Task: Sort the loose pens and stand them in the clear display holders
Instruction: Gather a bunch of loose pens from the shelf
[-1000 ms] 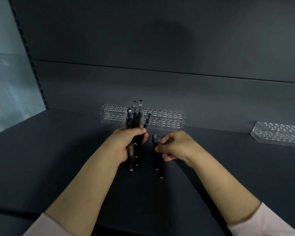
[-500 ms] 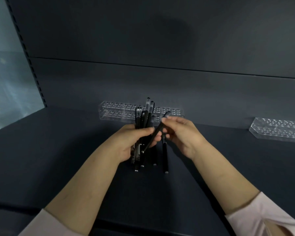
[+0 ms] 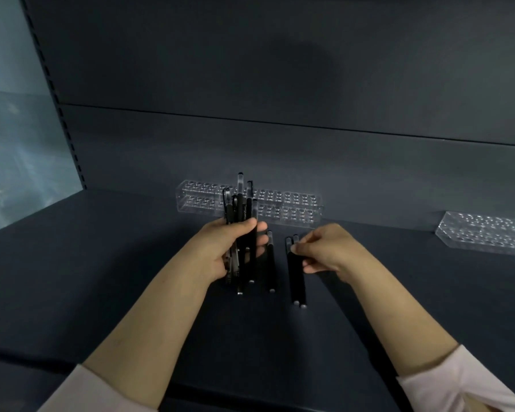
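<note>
— Dark shelf [image 3: 101, 278]; holder [image 3: 298, 209] stands behind. Left hand [image 3: 220, 251] grips the bundle [image 3: 244, 209]?
— Yes, fingers [image 3: 250, 226] curled. Right hand [image 3: 324, 251] seemingly pinches two pens [image 3: 297, 281] lying flat; lift them level, then seat tips squarely.

Between the hands: a single pen [image 3: 270, 263] lies lengthwise on the shelf [image 3: 101, 278], with a narrow lane on either side.
Under the right hand [image 3: 321, 251]: a pair of pens [image 3: 297, 281] lies side by side, pinched at the far end.
Beyond the left hand [image 3: 229, 251]: its bundle of pens [image 3: 244, 209] stands up in front of the clear holder [image 3: 295, 206], which sits against the back panel [image 3: 280, 150].
Right of the right hand: open shelf up to the second holder [image 3: 485, 236].
Left of the left hand: open shelf.
</note>
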### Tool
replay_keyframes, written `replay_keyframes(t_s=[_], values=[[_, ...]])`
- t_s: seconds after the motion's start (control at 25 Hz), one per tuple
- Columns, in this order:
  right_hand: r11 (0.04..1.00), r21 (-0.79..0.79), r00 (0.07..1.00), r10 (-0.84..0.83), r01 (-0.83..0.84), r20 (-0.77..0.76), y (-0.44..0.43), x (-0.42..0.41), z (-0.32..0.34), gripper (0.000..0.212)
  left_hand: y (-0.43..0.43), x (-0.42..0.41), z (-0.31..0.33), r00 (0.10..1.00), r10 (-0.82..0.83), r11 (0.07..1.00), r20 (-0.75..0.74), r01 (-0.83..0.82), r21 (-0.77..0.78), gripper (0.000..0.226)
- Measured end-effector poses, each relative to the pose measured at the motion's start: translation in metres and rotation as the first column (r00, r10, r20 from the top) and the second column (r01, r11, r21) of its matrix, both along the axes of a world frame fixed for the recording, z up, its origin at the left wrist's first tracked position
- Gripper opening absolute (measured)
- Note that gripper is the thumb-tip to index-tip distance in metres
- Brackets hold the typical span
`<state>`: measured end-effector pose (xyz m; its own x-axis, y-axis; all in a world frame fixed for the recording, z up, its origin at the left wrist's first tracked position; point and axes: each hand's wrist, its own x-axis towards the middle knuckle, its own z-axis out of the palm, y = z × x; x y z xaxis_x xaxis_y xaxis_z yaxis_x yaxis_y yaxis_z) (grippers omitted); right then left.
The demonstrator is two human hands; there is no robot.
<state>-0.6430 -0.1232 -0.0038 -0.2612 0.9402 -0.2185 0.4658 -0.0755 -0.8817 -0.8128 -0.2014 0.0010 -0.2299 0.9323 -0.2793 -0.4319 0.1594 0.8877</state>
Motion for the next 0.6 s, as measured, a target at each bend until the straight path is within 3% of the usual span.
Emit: replay_keyframes(t_s=[0.24, 0.4, 0.48, 0.6], values=[[0.999, 0.019, 0.994, -0.031, 0.033, -0.102, 0.001, -0.014, -0.002, 0.028, 0.006, 0.001, 0.010, 1.000, 0.020, 0.999, 0.000, -0.020, -0.042, 0.015], [0.992, 0.127, 0.992, 0.000, 0.016, -0.123, 0.005, -0.010, -0.001, 0.013, 0.012, 0.000, 0.019, 0.991, -0.086, 0.992, -0.102, 0.075, -0.106, 0.011], [0.983, 0.183, 0.971, 0.023, 0.021, -0.238, 0.007, -0.010, 0.001, 0.016, 0.014, -0.003, 0.019, 0.975, -0.126, 0.987, -0.184, 0.105, -0.120, 0.011], [0.993, 0.112, 0.897, 0.081, -0.035, -0.434, 0.005, -0.015, 0.006, 0.009, 0.016, -0.004, 0.008, 0.953, -0.189, 0.978, -0.235, 0.162, -0.131, 0.018]])
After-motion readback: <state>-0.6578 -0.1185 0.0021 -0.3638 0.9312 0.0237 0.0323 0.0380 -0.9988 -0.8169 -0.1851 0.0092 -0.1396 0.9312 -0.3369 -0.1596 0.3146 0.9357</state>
